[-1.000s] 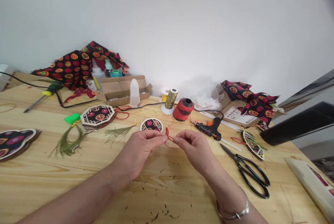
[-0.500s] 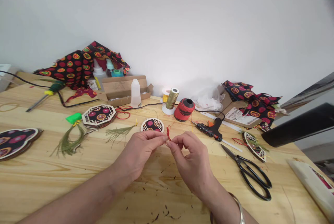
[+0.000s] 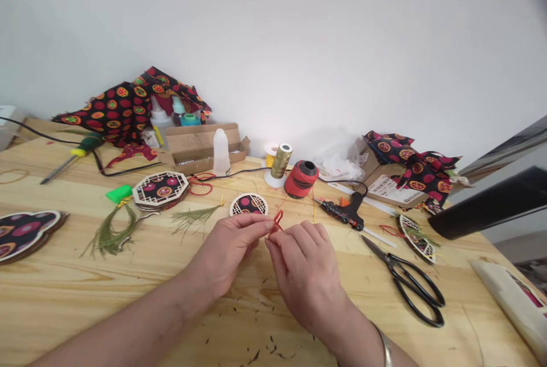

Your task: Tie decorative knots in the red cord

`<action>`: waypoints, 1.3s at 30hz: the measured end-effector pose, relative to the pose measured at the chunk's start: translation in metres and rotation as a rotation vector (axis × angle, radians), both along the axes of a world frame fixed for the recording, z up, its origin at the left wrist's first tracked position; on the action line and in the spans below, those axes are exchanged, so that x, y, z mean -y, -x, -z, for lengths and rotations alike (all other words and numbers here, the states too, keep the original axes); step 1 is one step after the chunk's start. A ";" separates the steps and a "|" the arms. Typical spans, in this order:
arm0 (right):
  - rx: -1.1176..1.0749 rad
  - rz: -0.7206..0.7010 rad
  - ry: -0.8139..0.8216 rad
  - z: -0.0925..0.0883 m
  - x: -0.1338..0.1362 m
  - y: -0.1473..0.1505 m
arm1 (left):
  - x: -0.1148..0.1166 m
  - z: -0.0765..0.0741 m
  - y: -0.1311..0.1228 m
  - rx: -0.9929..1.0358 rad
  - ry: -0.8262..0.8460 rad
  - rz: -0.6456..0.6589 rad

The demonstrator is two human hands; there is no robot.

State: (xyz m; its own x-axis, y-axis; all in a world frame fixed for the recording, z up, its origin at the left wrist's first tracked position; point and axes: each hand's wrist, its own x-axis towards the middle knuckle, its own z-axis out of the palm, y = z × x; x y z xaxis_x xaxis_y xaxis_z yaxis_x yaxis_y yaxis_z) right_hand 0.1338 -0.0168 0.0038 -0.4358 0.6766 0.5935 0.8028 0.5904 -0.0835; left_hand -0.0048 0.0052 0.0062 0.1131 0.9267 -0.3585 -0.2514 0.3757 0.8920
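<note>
A small loop of red cord (image 3: 278, 219) stands up between my two hands, near the middle of the view. My left hand (image 3: 233, 244) pinches it between thumb and forefinger. From the other side, my right hand (image 3: 305, 270) pinches the cord too, its fingertips touching or nearly touching the left ones. Just behind my hands lies a round ornament (image 3: 248, 205) with a pale lattice frame and patterned fabric. Further back stand a red thread spool (image 3: 301, 179) and a gold thread spool (image 3: 281, 160). The cord's lower part is hidden by my fingers.
Black scissors (image 3: 410, 284) and a glue gun (image 3: 344, 210) lie to the right. At left are an octagonal ornament (image 3: 160, 190), a green tassel (image 3: 111, 230) and a screwdriver (image 3: 70, 156). A white bottle (image 3: 221, 153) stands by an open cardboard box (image 3: 192, 145).
My right hand has turned over so its back faces up, with the fingers closer together. The red loop now leans right and looks wider.
</note>
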 end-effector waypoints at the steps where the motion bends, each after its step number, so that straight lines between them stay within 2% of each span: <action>1: 0.038 -0.004 -0.005 0.001 0.000 -0.001 | 0.000 -0.001 0.000 0.014 0.013 -0.003; 7: 0.204 -0.021 -0.012 0.001 0.002 -0.002 | -0.001 -0.005 0.000 0.066 0.100 -0.006; 14: 0.220 -0.103 -0.033 -0.003 0.006 0.001 | -0.002 0.002 0.002 0.162 0.152 0.030; 16: 0.076 -0.157 0.019 -0.005 0.006 0.001 | -0.002 0.001 0.002 0.174 0.157 0.022; 18: -0.195 -0.172 0.127 -0.006 0.004 0.000 | -0.002 0.000 0.002 0.170 0.156 0.007; 21: -0.616 -0.042 0.377 -0.006 -0.005 -0.003 | -0.002 -0.001 0.001 0.126 0.117 0.008; 24: -0.843 0.077 0.701 -0.004 -0.017 -0.006 | -0.001 0.000 0.001 0.072 0.048 0.048; 26: -0.970 0.039 0.903 -0.002 -0.022 -0.005 | 0.001 0.001 0.000 0.053 0.015 0.076; 28: -1.088 -0.030 1.029 -0.001 -0.024 -0.004 | 0.002 0.001 0.000 0.028 -0.005 0.109; 32: -1.274 -0.020 1.077 0.001 -0.023 -0.001 | 0.002 0.001 -0.001 -0.048 -0.021 0.151; 36: -1.352 0.012 1.098 0.002 -0.024 -0.001 | 0.000 0.003 -0.001 -0.061 -0.012 0.185; 39: -1.372 -0.074 1.200 0.001 -0.026 -0.003 | -0.001 0.005 -0.001 -0.034 0.005 0.175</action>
State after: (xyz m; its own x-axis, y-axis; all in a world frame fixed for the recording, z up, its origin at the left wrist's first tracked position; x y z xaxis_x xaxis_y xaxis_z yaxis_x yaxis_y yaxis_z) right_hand 0.1365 0.0094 0.0031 -0.1589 0.9623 -0.2208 -0.2134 -0.2518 -0.9439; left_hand -0.0035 0.0061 0.0008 0.2601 0.8921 -0.3694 -0.1521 0.4156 0.8967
